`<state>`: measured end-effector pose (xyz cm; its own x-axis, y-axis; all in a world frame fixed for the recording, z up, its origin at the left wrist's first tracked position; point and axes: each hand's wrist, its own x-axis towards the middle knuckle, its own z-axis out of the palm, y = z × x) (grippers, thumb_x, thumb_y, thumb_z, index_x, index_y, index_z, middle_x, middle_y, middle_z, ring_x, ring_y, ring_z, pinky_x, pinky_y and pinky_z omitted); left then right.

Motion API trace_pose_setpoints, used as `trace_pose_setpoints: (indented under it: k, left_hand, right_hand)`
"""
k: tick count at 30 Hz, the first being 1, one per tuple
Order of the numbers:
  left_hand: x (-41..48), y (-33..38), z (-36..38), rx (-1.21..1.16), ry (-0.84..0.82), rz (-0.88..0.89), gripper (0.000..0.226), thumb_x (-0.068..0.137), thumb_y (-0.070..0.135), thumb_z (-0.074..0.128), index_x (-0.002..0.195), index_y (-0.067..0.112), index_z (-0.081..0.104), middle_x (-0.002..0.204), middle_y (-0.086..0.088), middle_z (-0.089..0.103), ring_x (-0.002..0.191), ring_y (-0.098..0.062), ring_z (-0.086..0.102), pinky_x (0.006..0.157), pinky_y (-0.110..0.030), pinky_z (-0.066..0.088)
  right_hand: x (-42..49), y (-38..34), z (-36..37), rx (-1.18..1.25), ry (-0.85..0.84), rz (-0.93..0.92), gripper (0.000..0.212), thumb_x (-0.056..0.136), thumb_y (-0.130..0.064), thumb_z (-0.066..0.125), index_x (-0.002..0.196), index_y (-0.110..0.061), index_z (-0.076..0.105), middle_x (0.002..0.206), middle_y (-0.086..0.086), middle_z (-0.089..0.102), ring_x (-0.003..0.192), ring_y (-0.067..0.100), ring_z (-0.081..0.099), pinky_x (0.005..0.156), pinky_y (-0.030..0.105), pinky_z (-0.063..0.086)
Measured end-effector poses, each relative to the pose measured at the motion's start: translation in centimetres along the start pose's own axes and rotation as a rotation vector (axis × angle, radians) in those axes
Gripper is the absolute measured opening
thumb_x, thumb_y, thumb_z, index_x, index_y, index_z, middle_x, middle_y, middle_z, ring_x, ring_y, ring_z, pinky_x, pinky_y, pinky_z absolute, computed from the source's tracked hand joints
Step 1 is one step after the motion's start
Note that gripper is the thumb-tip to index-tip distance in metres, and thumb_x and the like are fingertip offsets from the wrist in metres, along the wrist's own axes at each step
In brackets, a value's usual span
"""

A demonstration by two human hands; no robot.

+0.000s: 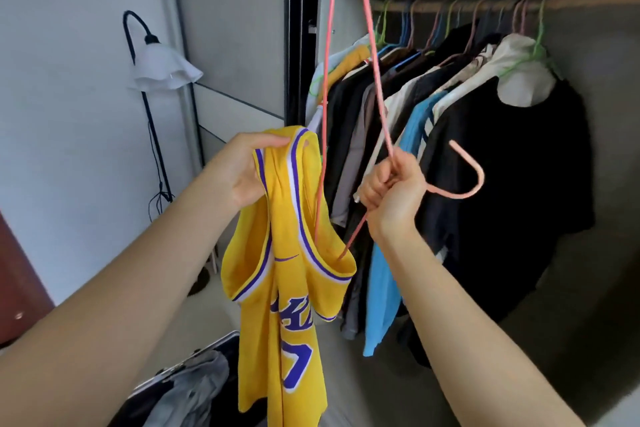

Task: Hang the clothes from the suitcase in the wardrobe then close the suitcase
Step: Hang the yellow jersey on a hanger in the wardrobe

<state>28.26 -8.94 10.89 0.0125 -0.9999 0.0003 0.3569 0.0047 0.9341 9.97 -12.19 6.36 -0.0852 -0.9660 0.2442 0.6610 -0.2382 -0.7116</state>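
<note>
A yellow basketball jersey (287, 288) with purple trim hangs in front of me. My left hand (242, 170) grips its shoulder strap. My right hand (391, 187) grips a pink wire hanger (349, 45) at the neck, below its hook. The hanger stands on end, and one arm of it runs down into the jersey's neck opening. The open wardrobe (606, 149) is straight ahead, with its rail (485, 5) full of hung clothes. The open suitcase (194, 371) lies at the bottom left with dark and grey clothes inside.
A black T-shirt (519, 204) hangs at the right end of the row, with a blue garment (384, 274) near my right arm. A floor lamp (156, 66) with a white shade stands by the left wall. A reddish-brown cabinet (17, 288) is at the far left.
</note>
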Motion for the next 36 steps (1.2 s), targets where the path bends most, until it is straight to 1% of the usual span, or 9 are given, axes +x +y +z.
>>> trace_pose_setpoints:
  k: [6,9,12,16,20,23,28,33,36]
  left_hand:
    - [-1.8,1.2,-5.9,-0.13,0.222,0.098,0.025,0.089,0.007,0.052,0.109,0.001,0.065,0.094,-0.012,0.07,0.086,-0.027,0.068,0.076,-0.037,0.059]
    - [-2.9,0.2,-8.8,-0.193,0.329,0.106,0.019,0.087,0.005,0.052,0.094,0.003,0.07,0.087,-0.011,0.072,0.077,-0.026,0.07,0.065,-0.034,0.059]
    - [-3.8,-1.2,-10.9,-0.212,0.388,0.069,0.024,0.087,0.009,0.053,0.103,0.004,0.071,0.098,-0.013,0.07,0.085,-0.028,0.069,0.068,-0.035,0.059]
    - [-4.7,-2.2,-12.2,-0.117,0.324,0.022,0.033,0.093,0.011,0.05,0.075,0.009,0.078,0.081,-0.011,0.073,0.067,-0.024,0.071,0.06,-0.034,0.06]
    - [-5.6,-2.1,-12.3,0.04,0.248,-0.044,0.017,0.091,0.014,0.055,0.1,0.009,0.069,0.089,-0.009,0.073,0.074,-0.022,0.071,0.063,-0.032,0.059]
    - [-6.0,-2.1,-12.6,0.11,0.205,-0.087,0.028,0.081,0.02,0.062,0.107,0.01,0.067,0.094,-0.008,0.073,0.077,-0.021,0.071,0.064,-0.032,0.059]
    - [-7.5,-1.7,-14.5,0.408,0.274,-0.162,0.026,0.086,0.027,0.064,0.108,0.014,0.067,0.094,-0.006,0.074,0.088,-0.024,0.07,0.071,-0.031,0.058]
    - [-8.7,-1.4,-17.1,1.097,0.509,-0.277,0.044,0.084,0.046,0.066,0.101,0.005,0.067,0.095,-0.008,0.072,0.092,-0.03,0.068,0.075,-0.032,0.048]
    - [-8.5,-2.3,-16.9,1.509,0.588,-0.05,0.055,0.08,0.051,0.068,0.119,0.014,0.058,0.113,-0.005,0.06,0.104,-0.025,0.056,0.08,-0.032,0.041]
  right_hand:
    - [-0.1,5.8,-5.1,-0.276,-0.212,0.292,0.042,0.083,-0.018,0.047,0.045,-0.017,0.029,0.041,-0.002,0.016,0.035,0.008,0.013,0.041,0.013,0.01]
    - [1.1,5.1,-5.8,-0.443,-0.359,0.337,0.04,0.075,-0.024,0.054,0.043,-0.017,0.03,0.044,-0.003,0.017,0.039,0.006,0.013,0.043,0.01,0.014]
    - [1.7,4.4,-5.8,-0.732,-0.525,0.303,0.048,0.081,-0.022,0.062,0.047,-0.005,0.034,0.047,0.001,0.024,0.04,0.01,0.017,0.038,0.014,0.018]
    - [1.6,3.8,-4.4,-1.005,-0.621,0.254,0.052,0.093,-0.015,0.059,0.047,-0.003,0.038,0.041,0.004,0.028,0.034,0.015,0.022,0.041,0.02,0.023]
    - [2.4,2.9,-0.9,-1.071,-0.717,0.278,0.051,0.093,-0.026,0.06,0.049,-0.007,0.045,0.041,0.01,0.035,0.034,0.019,0.03,0.044,0.027,0.026]
    - [2.1,2.9,2.0,-1.232,-0.856,0.279,0.043,0.092,-0.03,0.064,0.058,-0.006,0.058,0.046,0.014,0.045,0.038,0.02,0.041,0.042,0.022,0.037]
    - [2.6,3.6,3.5,-1.185,-0.805,0.224,0.038,0.092,-0.03,0.064,0.062,-0.006,0.062,0.048,0.007,0.041,0.046,0.017,0.041,0.045,0.023,0.035]
    - [2.4,4.4,4.3,-1.124,-0.763,0.195,0.039,0.093,-0.034,0.064,0.07,-0.002,0.067,0.055,0.01,0.04,0.049,0.016,0.038,0.046,0.02,0.034]
    - [1.9,5.1,4.9,-1.172,-0.805,0.198,0.04,0.094,-0.038,0.061,0.075,-0.005,0.072,0.058,0.011,0.043,0.053,0.017,0.041,0.053,0.023,0.036]
